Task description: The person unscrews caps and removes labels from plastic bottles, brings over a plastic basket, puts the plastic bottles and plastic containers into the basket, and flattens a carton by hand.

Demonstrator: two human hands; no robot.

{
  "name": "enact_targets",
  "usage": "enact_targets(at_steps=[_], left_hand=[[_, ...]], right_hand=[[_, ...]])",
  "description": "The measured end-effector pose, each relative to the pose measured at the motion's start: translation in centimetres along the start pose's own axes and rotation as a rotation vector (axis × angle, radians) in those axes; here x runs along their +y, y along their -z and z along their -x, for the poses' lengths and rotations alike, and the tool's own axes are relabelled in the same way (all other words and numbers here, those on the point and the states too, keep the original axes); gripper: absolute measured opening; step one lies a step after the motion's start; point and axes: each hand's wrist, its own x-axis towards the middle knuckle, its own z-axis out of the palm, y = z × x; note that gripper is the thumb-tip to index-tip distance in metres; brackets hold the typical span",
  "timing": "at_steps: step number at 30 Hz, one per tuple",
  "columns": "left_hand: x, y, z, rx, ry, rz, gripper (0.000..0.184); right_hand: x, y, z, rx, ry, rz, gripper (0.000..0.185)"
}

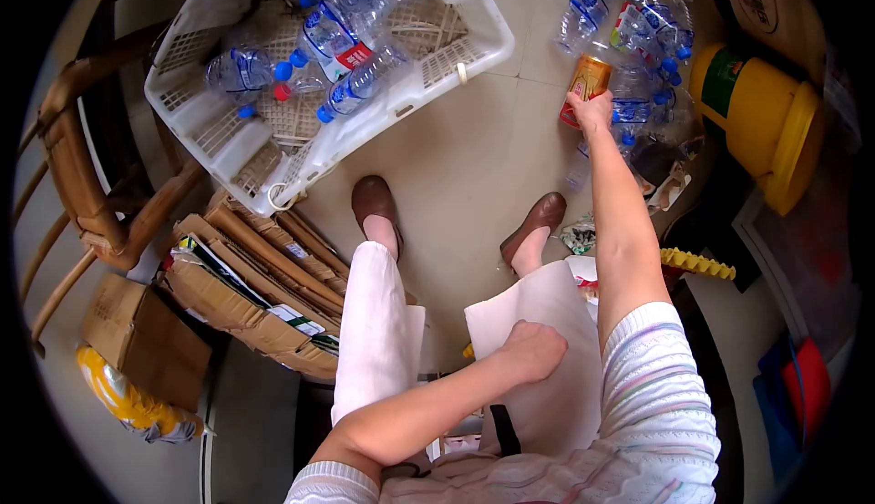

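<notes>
At the upper right, my right hand [592,110] is closed around a gold and red drink can [591,79]. The can is held tilted beside a pile of clear plastic bottles [635,80] with blue caps. My left hand [536,351] lies on my right thigh, curled into a fist, with no object showing in it. At the upper left a white plastic crate [401,112] stands on the floor, tipped at an angle in view. Several clear bottles [351,44] lie inside it, mostly blue-capped, one with a red cap.
Flattened cardboard [260,294] is stacked left of my legs, near a cardboard box [150,335] and a bamboo chair [87,158]. A yellow bin [756,117] stands right of the bottle pile. My brown shoes [374,201] rest on the tiled floor [456,167] between crate and bottles.
</notes>
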Motion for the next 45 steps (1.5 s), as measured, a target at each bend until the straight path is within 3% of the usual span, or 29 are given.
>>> enact_targets(at_steps=[1, 4, 8, 14, 18, 21, 24, 27, 28, 29, 31, 34, 38, 45], left_hand=[[0.0, -0.1, -0.1, 0.008, -0.006, 0.008, 0.019], [0.0, -0.6, -0.6, 0.024, -0.024, 0.020, 0.018], [0.2, -0.3, -0.6, 0.022, -0.029, 0.014, 0.019], [-0.4, -1.1, -0.5, 0.055, -0.044, 0.038, 0.019], [-0.2, -0.7, 0.2, 0.075, -0.055, 0.032, 0.019], [-0.3, -0.4, 0.8, 0.080, -0.062, 0.004, 0.019], [-0.6, 0.1, 1.4, 0.156, -0.057, 0.015, 0.019], [-1.2, 0.8, 2.0, 0.222, -0.072, 0.026, 0.019], [-1.3, 1.1, 2.3, 0.240, -0.071, 0.020, 0.019], [-1.5, 1.3, 2.4, 0.255, -0.062, 0.008, 0.020], [-1.7, 1.6, 2.4, 0.288, -0.039, -0.013, 0.021], [-1.9, 2.2, 2.9, 0.332, -0.034, -0.013, 0.021], [-2.9, 2.5, 3.4, 0.408, 0.011, -0.078, 0.023], [-7.2, -1.8, 5.7, 0.383, 0.346, -0.085, 0.028]], right_hand=[[-0.5, 1.0, 0.8, -0.107, -0.044, -0.142, 0.074], [1.6, 1.2, 1.6, -0.285, 0.088, -0.191, 0.072], [3.6, -0.5, 7.3, -0.363, 0.404, -0.022, 0.080], [2.7, -2.5, 11.4, -0.502, 0.358, 0.210, 0.084], [1.8, -1.9, 12.4, -0.415, 0.473, 0.400, 0.085], [1.6, 0.7, 13.6, -0.398, 0.477, 0.361, 0.075], [5.2, 4.9, 16.5, -0.495, 0.573, 0.109, 0.059], [7.0, 14.4, 25.3, -0.531, 0.544, 0.053, 0.041], [5.8, 18.6, 29.1, -0.669, 0.237, 0.036, 0.038], [7.3, 21.2, 32.0, -0.550, 0.537, 0.110, 0.034], [8.3, 25.3, 38.1, -0.572, 0.516, 0.331, 0.029], [8.8, 24.8, 40.7, -0.463, 0.661, 0.404, 0.017], [9.5, 24.2, 40.5, -0.436, 0.618, 0.379, 0.013], [10.7, 23.9, 41.4, -0.449, 0.565, 0.388, 0.012]])
